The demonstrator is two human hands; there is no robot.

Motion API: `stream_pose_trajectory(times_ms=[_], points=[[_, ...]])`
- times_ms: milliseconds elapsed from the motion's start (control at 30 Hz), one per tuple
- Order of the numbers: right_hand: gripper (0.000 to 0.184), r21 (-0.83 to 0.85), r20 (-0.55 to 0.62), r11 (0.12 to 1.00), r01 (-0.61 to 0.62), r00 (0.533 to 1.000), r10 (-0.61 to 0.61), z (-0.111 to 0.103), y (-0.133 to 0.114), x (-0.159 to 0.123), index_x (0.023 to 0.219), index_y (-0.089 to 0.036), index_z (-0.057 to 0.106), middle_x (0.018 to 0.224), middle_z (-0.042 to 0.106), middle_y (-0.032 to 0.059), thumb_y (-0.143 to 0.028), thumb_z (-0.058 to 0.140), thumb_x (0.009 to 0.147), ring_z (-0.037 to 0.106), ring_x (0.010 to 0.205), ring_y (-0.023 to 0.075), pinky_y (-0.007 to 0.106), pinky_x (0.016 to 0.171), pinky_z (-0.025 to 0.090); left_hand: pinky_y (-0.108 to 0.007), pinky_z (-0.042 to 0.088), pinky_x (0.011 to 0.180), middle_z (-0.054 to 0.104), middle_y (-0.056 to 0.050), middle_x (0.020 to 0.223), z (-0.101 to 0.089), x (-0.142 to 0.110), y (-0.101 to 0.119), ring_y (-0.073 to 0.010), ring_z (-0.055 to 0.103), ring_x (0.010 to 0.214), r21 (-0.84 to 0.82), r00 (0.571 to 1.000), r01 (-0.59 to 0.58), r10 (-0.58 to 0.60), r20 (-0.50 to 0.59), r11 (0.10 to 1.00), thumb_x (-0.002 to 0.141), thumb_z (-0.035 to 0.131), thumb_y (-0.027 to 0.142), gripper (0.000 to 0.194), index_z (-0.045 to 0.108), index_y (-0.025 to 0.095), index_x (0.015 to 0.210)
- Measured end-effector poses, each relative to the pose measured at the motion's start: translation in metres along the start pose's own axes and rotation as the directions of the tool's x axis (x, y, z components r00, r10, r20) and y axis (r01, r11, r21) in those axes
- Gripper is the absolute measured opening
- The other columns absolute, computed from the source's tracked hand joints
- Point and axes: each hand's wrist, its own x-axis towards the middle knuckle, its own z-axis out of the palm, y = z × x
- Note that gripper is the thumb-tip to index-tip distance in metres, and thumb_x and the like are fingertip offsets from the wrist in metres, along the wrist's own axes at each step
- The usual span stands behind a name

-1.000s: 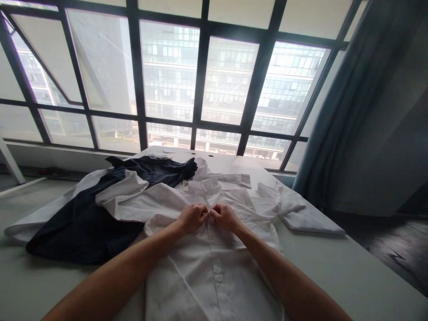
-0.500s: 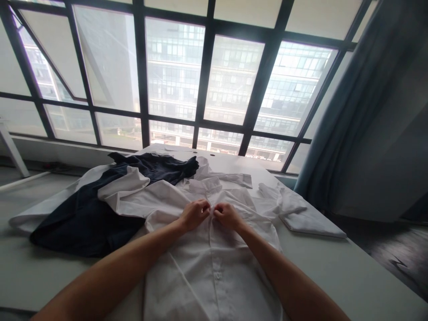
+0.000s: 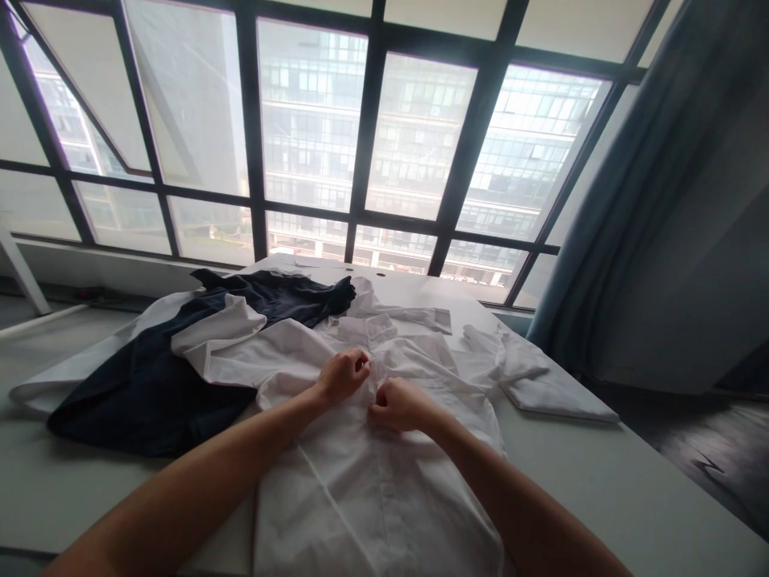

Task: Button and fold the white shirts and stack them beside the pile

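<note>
A white shirt (image 3: 336, 489) lies spread front side up on the table, its collar (image 3: 366, 327) pointing away from me. My left hand (image 3: 344, 375) is closed in a pinch at the front placket, a little below the collar. Slightly lower and to the right, my right hand (image 3: 397, 405) is closed with its fingertips on the placket edge. Both hands appear to grip the shirt's fabric; any button between the fingers is hidden. The shirt's left-side sleeve (image 3: 240, 357) is folded over a dark navy garment (image 3: 156, 393).
The white table (image 3: 601, 489) reaches toward large windows (image 3: 312, 120). Beyond the shirt lies another white sleeve (image 3: 414, 318). A folded white garment (image 3: 558, 397) rests at the table's right edge. A grey-blue curtain (image 3: 613, 208) hangs at the right.
My right hand has moved down the placket toward me and slightly left, so the hands are farther apart. My left hand has shifted slightly up and left.
</note>
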Motion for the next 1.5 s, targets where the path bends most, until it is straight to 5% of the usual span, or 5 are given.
stream_pose_trajectory(times_ms=[167, 367, 833, 1367, 1500], points=[[0.032, 0.286, 0.198, 0.95, -0.127, 0.978, 0.071, -0.007, 0.006, -0.002, 0.05, -0.017, 0.052, 0.044, 0.052, -0.0028, -0.013, 0.053, 0.082, 0.049, 0.041, 0.0088, 0.019, 0.045, 0.035, -0.027, 0.04, 0.065, 0.07, -0.005, 0.076, -0.019, -0.01, 0.016, -0.0185, 0.061, 0.069, 0.069, 0.98, -0.07, 0.055, 0.194, 0.995, 0.089, 0.062, 0.04, 0.028, 0.072, 0.015, 0.082], [0.026, 0.541, 0.344, 0.801, -0.255, 0.937, 0.066, -0.017, 0.017, -0.007, 0.063, -0.015, 0.061, 0.051, 0.06, -0.0016, -0.021, 0.059, 0.088, 0.057, 0.044, 0.0106, 0.018, 0.045, 0.046, -0.021, 0.039, 0.06, 0.068, -0.001, 0.072, -0.024, -0.016, 0.019, -0.0119, 0.053, 0.064, -0.321, 0.745, -0.07, 0.264, 0.613, 0.944, 0.092, 0.057, 0.034, 0.028, 0.075, 0.013, 0.09], [0.016, 0.552, 0.474, 0.779, -0.297, 0.881, 0.001, -0.022, 0.033, -0.004, 0.07, -0.015, 0.062, 0.057, 0.062, -0.0035, -0.024, 0.065, 0.083, 0.059, 0.049, 0.0095, 0.016, 0.044, 0.042, -0.025, 0.042, 0.057, 0.067, -0.002, 0.065, -0.017, -0.022, 0.015, -0.0144, 0.053, 0.059, -0.537, 0.814, -0.135, 0.402, 0.42, 0.833, 0.08, 0.066, 0.024, 0.014, 0.077, 0.016, 0.078], [0.027, 0.6, 0.309, 0.8, 0.009, 0.92, -0.242, -0.035, 0.065, -0.005, 0.067, -0.014, 0.059, 0.055, 0.062, -0.0009, -0.034, 0.065, 0.085, 0.05, 0.044, 0.0069, 0.017, 0.045, 0.032, -0.03, 0.052, 0.069, 0.066, -0.005, 0.069, -0.021, -0.022, 0.014, -0.0223, 0.065, 0.074, -0.262, 0.9, 0.046, 0.074, 0.43, 0.964, 0.073, 0.08, 0.041, 0.029, 0.073, 0.012, 0.077], [0.021, 0.418, 0.345, 0.908, -0.04, 0.931, -0.118, -0.031, 0.066, -0.002, 0.068, -0.014, 0.066, 0.056, 0.063, -0.0002, -0.031, 0.07, 0.081, 0.053, 0.047, 0.0102, 0.02, 0.048, 0.039, -0.028, 0.047, 0.056, 0.059, -0.003, 0.061, -0.036, -0.013, 0.016, -0.0172, 0.056, 0.058, -0.471, 0.804, 0.161, 0.162, 0.572, 0.868, 0.074, 0.074, 0.049, 0.036, 0.072, 0.014, 0.078]])
